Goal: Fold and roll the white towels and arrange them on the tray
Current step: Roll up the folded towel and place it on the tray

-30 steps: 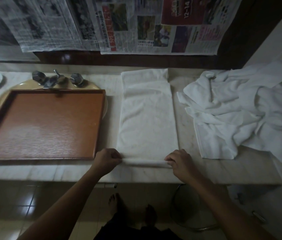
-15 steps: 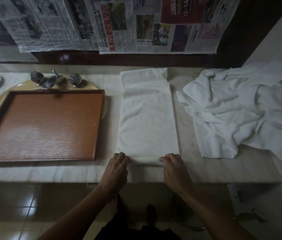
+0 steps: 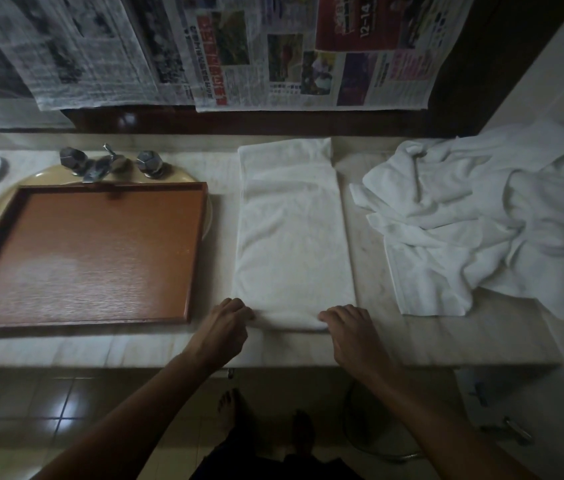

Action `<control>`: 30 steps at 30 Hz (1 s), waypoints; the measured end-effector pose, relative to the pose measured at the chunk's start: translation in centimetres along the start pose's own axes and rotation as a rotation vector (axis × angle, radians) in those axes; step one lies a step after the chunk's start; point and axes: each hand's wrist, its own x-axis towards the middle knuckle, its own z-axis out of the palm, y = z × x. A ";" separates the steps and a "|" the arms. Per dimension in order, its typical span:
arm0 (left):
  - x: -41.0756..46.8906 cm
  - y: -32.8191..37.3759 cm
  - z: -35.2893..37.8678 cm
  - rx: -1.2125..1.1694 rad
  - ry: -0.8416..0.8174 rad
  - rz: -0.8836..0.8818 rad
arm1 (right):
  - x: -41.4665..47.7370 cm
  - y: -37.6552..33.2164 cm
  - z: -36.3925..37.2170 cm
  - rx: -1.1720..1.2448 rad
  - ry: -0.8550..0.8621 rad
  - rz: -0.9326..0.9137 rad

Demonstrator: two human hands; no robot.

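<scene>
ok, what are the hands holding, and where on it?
Both grip the folded towel at its near, rolled-up end: the left hand at the left corner, the right hand at the right corner.

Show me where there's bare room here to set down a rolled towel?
The tray is wholly bare. A counter strip runs between the folded towel and the towel heap, and another lies along the front edge right of the right hand. Crowded: the far right, under the heap.
</scene>
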 end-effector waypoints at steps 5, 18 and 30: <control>-0.8 0.0 -1.1 -0.086 -0.043 -0.033 | -0.5 -0.1 -1.0 0.041 -0.067 0.075; -0.5 -1.2 -1.7 -0.479 -0.048 -0.580 | 1.5 1.2 -1.1 0.122 -0.131 0.154; 1.4 0.1 -1.8 -0.421 -0.077 -0.681 | -2.1 -4.3 3.0 -0.072 0.135 -0.082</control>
